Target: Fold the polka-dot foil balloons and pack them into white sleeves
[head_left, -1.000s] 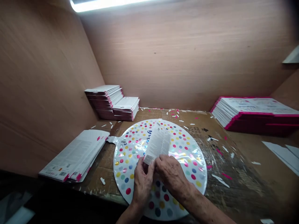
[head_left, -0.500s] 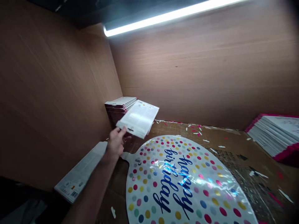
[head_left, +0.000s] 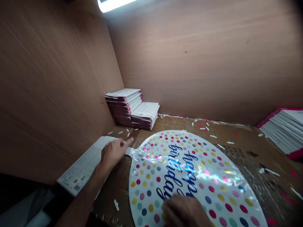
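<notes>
Left hand, blurred, is at the neck of the glossy, round, white balloon with coloured dots, flat on brown cardboard; right hand half-curled over its near part; can't tell if either grips. Best pinch lightly, no creasing; count: one balloon, three white-and-pink card stacks (two back left, one right), one white printed-card pile left.

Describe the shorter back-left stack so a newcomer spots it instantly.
Find the polka-dotted birthday balloon. Beyond its far-left edge, near the wooden back wall, white packages form two stacks. The shorter stack is on the right, with a lower top than the taller stack.
</notes>
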`<state>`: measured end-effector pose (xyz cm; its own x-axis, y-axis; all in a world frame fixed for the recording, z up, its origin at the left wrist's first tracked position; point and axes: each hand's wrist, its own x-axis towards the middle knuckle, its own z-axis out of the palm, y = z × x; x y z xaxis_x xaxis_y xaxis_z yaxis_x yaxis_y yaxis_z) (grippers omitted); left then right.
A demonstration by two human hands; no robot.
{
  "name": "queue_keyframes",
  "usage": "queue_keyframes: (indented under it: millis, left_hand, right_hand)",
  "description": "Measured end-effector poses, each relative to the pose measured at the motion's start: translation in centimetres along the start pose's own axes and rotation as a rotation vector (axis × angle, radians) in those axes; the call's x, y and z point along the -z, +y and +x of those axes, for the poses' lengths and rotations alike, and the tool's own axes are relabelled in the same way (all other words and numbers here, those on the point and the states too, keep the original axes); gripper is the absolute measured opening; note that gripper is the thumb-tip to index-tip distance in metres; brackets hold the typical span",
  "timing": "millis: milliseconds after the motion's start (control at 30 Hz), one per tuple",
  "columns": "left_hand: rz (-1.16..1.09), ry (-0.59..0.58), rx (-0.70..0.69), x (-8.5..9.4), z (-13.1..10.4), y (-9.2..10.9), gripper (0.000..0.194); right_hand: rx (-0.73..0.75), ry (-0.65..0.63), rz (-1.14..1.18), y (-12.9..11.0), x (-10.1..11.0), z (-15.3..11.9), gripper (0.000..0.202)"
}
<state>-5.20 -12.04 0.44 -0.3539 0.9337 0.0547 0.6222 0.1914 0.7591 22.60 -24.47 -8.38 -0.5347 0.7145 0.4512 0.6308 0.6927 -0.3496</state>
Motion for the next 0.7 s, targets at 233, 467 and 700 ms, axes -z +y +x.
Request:
queue_keyframes:
  millis: [233, 467, 700]
  left_hand:
    - [0.544, -0.267, -0.029, -3.7, -14.5, -4.5, 0.034]
    - [0.451, -0.3, -0.029, -3.8, -16.2, -4.1, 0.026]
    - [0.312, -0.147, -0.051, -3.1, -12.9, -4.8, 0.04]
  right_hand:
    - [-0.324, -0.43, -0.161, -4.6, -1.5, 13.1, 0.035]
    - [-0.458, -0.464, -0.075, -7.4, -4.3, 16.7, 0.006]
    - [-0.663, -0.317, 0.21, -2.0, -4.1, 13.8, 0.037]
